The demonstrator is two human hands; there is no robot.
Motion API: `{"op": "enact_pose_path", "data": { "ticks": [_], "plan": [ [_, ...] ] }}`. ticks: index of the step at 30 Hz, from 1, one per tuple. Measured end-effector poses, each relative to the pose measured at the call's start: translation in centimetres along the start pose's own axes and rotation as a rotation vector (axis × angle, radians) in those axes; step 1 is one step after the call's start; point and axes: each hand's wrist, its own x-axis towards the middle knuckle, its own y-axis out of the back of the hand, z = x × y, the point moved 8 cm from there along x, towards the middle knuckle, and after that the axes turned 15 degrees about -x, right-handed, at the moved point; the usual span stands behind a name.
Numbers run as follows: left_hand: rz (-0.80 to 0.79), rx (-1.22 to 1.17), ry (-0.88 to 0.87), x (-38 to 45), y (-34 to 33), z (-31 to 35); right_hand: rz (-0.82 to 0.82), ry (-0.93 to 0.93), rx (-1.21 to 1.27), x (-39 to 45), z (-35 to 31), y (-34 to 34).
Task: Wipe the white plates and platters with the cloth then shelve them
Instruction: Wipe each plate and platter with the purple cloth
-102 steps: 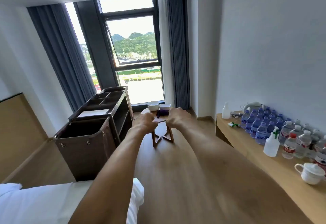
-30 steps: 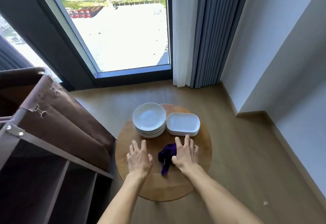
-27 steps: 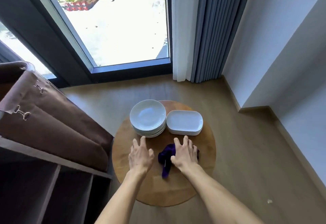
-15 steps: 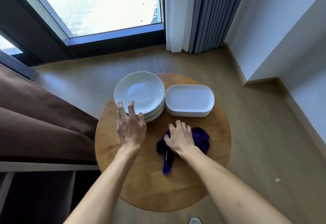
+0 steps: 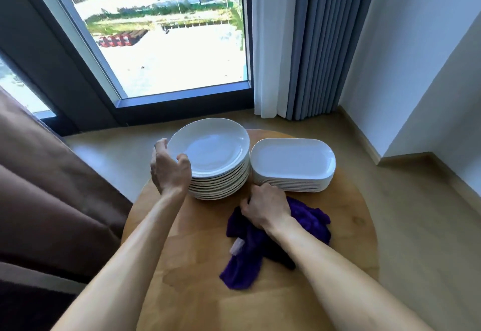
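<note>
Both hands at the round table (image 5: 182, 291), first plate about to lift.

Nearest us, our right hand (image 5: 266, 207) is curled down onto the purple cloth (image 5: 309, 222), fingers bunching it; we judge it gripped. Beyond and to the left, our left hand (image 5: 169, 168) pinches the near-left rim of the top plate (image 5: 213, 148) of the round stack (image 5: 221, 182), thumb on top. The platters (image 5: 292, 160) sit just right of the stack. The plate lies forward-left of the cloth.

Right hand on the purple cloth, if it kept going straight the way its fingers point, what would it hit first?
Most likely the stack of oval platters: the right hand points away from the person, with the stack's near wall just ahead.
</note>
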Motion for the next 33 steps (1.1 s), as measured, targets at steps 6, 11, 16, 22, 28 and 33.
{"op": "enact_pose_path", "data": {
  "ticks": [6, 11, 16, 22, 28, 33],
  "plan": [
    [0.076, -0.063, 0.198, -0.3, 1.5, -2.3, 0.057, 0.048, 0.031, -0.9, 0.0, 0.2],
    [0.016, -0.083, 0.275, -0.5, 2.2, -2.8, 0.137, 0.067, 0.053, -2.0, 0.0, 0.8],
    [0.045, -0.080, 0.258, -1.5, 2.7, -2.5, 0.210, 0.036, 0.053, -2.8, 0.3, 1.0],
    [0.082, 0.019, 0.199, -1.2, 3.2, -0.7, 0.253, 0.038, 0.036, -2.7, 0.3, 0.6],
    [0.008, -0.108, 0.315, -1.0, 3.3, -1.0, 0.255, 0.038, 0.052, -3.2, 0.3, 0.4],
    [-0.058, -0.343, 0.439, -1.3, 2.9, -1.1, 0.286, 0.034, 0.038, -3.5, 0.3, 0.5]
  ]
}}
